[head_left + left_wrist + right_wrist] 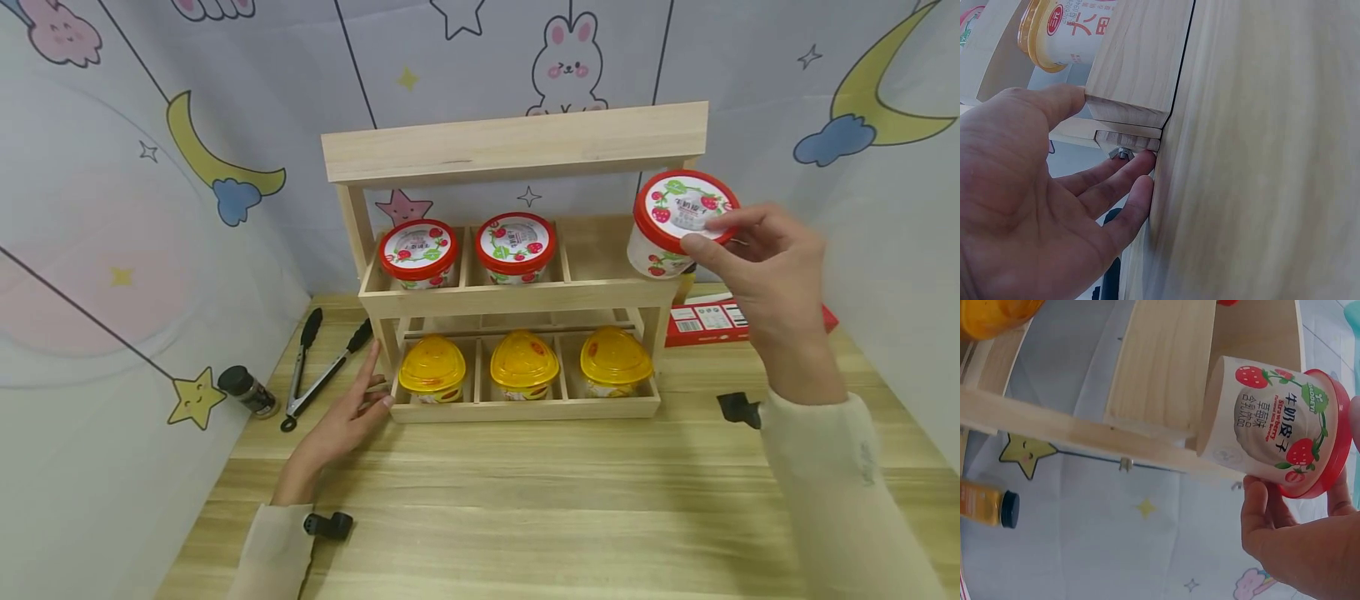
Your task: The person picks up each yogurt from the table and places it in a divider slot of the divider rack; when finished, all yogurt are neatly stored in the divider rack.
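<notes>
A wooden two-tier rack (525, 410) stands in the middle of the table. My right hand (780, 267) holds a strawberry cup (663, 250) by its red lid, thumb and fingers around the rim. Tilted, the cup overlaps the right end of the upper tier; the right wrist view shows its printed side (1266, 425). Two similar red-lidded cups sit in the left compartment (418, 250) and middle compartment (516, 248) of that tier. At the rack's lower left corner rests my left hand (341, 429), its thumb at the front corner and its fingers extended along the side.
Three yellow-lidded cups (523, 364) fill the lower tier. Metal tongs (318, 385) and a dark-capped jar (247, 392) lie at the left. Behind the rack's right end are a red box (705, 321) and a yellow bottle (985, 503). A printed cloth (480, 75) hangs behind.
</notes>
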{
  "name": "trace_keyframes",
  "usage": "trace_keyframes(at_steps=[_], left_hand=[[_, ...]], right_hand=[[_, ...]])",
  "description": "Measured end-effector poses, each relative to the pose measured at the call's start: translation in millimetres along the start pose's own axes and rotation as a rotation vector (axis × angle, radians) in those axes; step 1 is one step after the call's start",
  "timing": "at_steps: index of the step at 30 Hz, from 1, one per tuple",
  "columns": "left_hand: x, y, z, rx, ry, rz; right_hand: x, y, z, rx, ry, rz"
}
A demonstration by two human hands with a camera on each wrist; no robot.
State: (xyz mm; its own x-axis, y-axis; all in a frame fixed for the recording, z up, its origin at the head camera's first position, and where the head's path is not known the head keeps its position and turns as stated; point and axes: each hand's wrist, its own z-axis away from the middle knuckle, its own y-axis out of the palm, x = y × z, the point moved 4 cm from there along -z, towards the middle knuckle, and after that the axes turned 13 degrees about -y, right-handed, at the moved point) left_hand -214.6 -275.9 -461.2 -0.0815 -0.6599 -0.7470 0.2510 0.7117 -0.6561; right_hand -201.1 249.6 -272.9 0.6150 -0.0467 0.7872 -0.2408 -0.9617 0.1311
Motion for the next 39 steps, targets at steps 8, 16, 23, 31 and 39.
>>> trace_keyframes(at_steps=[8,16,23,31,39], left_hand=[[0.7,0.7,-1.2,0.004,-0.005,0.005],[1.7,0.6,-1.1,0.009,-0.008,0.008],[2.7,-0.2,-1.0,0.008,-0.018,0.002],[1.9,-0.3,-0.5,0.015,-0.021,0.013],[2.5,-0.1,-0.6,0.007,-0.015,0.003]], right_hand=[[-8,23,-5.5,0.05,-0.024,0.053],[-16,35,-7.3,0.079,-0.009,0.144],[-27,43,-5.5,0.083,0.045,0.11],[-35,50,1.1,0.123,0.032,0.265],[-40,53,6.0,0.136,0.042,0.317]])
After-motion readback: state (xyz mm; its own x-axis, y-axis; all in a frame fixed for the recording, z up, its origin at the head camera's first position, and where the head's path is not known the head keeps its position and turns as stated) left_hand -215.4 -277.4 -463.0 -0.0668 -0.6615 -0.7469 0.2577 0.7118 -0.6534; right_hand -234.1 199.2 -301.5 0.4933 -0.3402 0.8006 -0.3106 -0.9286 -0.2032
